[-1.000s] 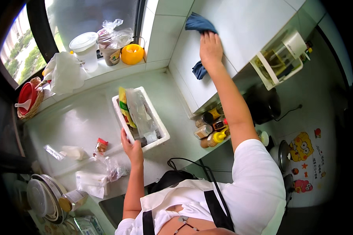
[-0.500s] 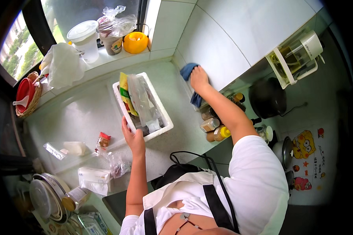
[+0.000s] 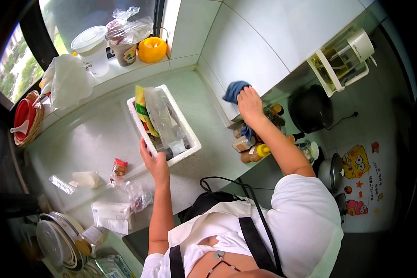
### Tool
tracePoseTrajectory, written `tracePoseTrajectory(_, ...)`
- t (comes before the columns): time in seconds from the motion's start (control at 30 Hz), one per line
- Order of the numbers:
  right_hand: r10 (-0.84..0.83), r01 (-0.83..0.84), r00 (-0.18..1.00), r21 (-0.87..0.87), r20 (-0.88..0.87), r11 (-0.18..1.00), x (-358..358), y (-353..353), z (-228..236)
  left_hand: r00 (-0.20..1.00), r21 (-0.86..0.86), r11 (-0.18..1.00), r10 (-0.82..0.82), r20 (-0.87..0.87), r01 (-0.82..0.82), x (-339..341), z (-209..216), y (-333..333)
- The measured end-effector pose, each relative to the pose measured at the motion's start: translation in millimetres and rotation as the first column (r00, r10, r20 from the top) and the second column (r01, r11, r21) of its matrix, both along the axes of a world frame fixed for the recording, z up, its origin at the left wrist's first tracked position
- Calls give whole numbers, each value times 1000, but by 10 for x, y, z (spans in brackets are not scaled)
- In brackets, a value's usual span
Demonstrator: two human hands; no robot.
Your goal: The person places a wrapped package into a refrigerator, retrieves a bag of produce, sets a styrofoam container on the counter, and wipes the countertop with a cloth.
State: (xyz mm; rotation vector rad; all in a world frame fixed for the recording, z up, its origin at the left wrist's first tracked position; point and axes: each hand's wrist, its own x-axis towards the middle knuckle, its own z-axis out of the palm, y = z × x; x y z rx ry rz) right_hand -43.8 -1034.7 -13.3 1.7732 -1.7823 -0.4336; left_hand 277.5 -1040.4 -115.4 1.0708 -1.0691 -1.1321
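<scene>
Blue cloth (image 3: 236, 91) is shifted farther right of foam box (image 3: 186, 154) by right hand (image 3: 251, 105), fingers bunched over it | wiping seems carried along tile (image 3: 252, 55) | box's near corner is held between left hand's (image 3: 156, 166) thumb and fingers

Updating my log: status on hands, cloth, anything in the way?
Right hand holding blue cloth at tiled wall. Left hand on white box. Bottles close beside cloth.

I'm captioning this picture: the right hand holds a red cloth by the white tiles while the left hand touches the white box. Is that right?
No: the head view shows the cloth is blue. The right hand holds it by the white tiles; the left hand touches the white box.
</scene>
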Motion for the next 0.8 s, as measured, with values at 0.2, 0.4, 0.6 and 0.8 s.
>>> tracePoseTrajectory(0.2, 62, -70, 997, -173, -50, 982, -213, -541, 244, 998, -6, 1000, -28, -57, 28, -42, 14, 13)
tracePoseTrajectory(0.4, 129, -133, 991, -198, -31, 971, -10, 91, 97, 999, 5, 1000, 23, -33, -23, 11, -8, -3)
tracePoseTrajectory(0.6, 121, -102, 988, -183, 100, 978, -59, 29, 137, 999, 18, 1000, 7, -34, -6, -26, -33, -3)
tracePoseTrajectory(0.8, 155, -154, 988, -289, -21, 945, -113, -196, 110, 1000, -19, 1000, 8, 8, -8, 1, -161, -30)
